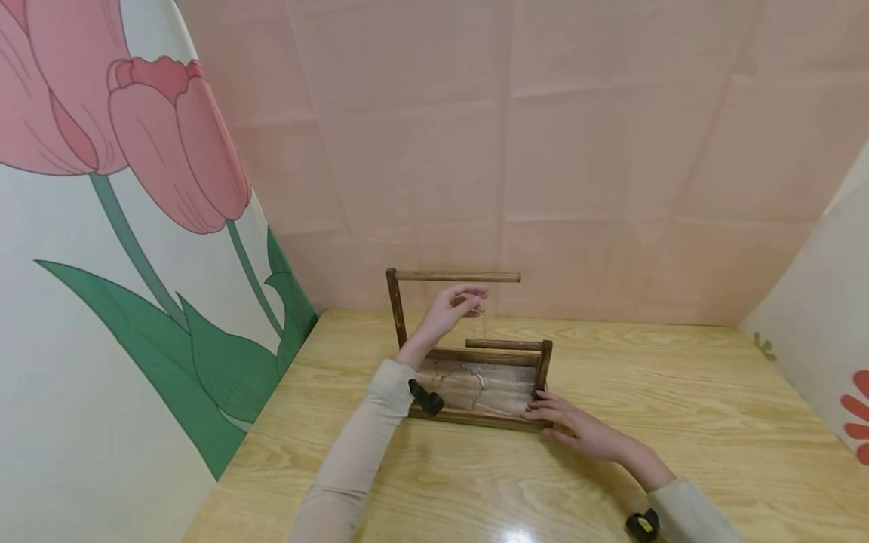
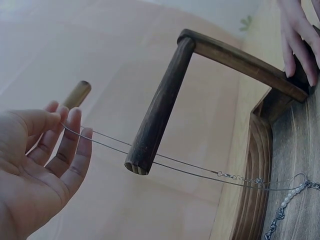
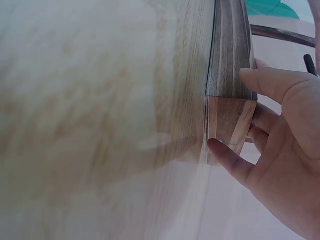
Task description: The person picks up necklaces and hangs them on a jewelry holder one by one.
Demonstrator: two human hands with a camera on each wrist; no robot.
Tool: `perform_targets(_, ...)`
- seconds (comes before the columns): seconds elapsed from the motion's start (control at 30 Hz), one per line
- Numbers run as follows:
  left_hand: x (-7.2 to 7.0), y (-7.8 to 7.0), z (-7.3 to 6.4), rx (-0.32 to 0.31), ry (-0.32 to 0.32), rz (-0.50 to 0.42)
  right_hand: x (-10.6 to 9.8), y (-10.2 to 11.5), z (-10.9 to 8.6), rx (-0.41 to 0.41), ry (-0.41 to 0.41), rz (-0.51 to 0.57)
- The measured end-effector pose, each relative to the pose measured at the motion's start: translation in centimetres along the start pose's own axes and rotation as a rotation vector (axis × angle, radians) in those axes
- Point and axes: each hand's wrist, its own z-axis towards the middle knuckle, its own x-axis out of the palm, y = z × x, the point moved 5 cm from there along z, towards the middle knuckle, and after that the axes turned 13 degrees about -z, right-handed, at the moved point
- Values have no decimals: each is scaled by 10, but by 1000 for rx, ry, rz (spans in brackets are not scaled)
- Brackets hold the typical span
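Observation:
My left hand [image 1: 456, 308] is raised between the two bars of a dark wooden jewelry stand [image 1: 475, 418]. In the left wrist view, its thumb and fingertips pinch a thin silver necklace [image 2: 235, 176], which runs down past the end of the lower bar [image 2: 159, 107] into the tray. Its bottom end lies near a chain with small white beads [image 2: 291, 196] on the tray floor. My right hand [image 1: 573, 426] holds the stand's right front corner, thumb on one side and other fingers around the end [image 3: 232, 120]; some fingers are partly hidden behind the wood.
The stand's taller upright [image 1: 397, 305] carries a long upper bar [image 1: 459, 277] at the left. More chains [image 1: 440, 377] lie in the tray. A light wooden table [image 1: 679, 392] extends around the stand, with a pink cloth backdrop [image 1: 577, 151] behind and a tulip-printed panel [image 1: 156, 302] at left.

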Motion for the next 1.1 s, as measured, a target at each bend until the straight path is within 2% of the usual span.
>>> perform_targets(0.13,1,-1,2,-1,6,-9,1,-1,0,9,9,-3)
perform_targets(0.27,-2,11,10,7,-14,-5,2,-2,1,20,20,-1)
perform_targets(0.33,-1,11,12,9,-21,-2,2,-3,1,22,22,0)
perform_targets(0.57,10,-5,10,4,3,-7,1,-1,1,20,13,-6)
perform_targets(1.1,19,-8,15,19,21,8,0,1,0,14,-8,11)
